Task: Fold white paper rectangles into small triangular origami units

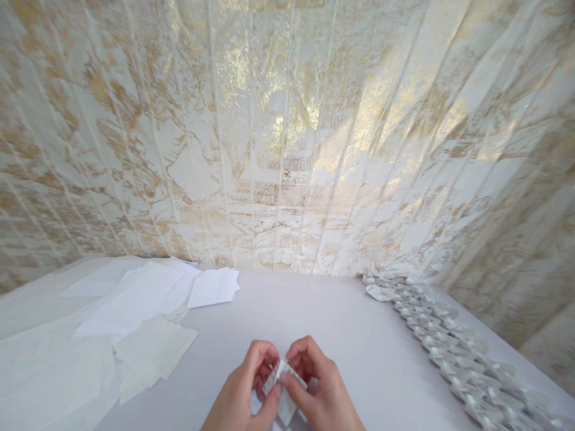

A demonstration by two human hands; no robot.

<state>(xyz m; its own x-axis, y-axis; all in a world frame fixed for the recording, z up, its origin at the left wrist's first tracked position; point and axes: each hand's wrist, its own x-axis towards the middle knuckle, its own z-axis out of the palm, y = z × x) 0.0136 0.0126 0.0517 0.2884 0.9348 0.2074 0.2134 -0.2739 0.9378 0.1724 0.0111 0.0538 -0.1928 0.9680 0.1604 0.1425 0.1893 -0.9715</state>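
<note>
At the front middle of the table, my left hand [251,386] and my right hand [317,386] face each other around a small piece of folded paper [287,409]. Thumbs and fingers of both hands pinch it near its top. The paper looks greyish white, with creased, slanting edges that come to a point at the top. My palms and fingers hide part of it. Some white paper shows below it at the picture's lower edge.
Loose sheets of paper [130,293] lie spread over the table's left side, with a small stack of white slips [214,287] beside them. Rows of folded paper pieces [453,347] run along the right edge. A gold-patterned wall covering [287,149] rises behind the table [300,305].
</note>
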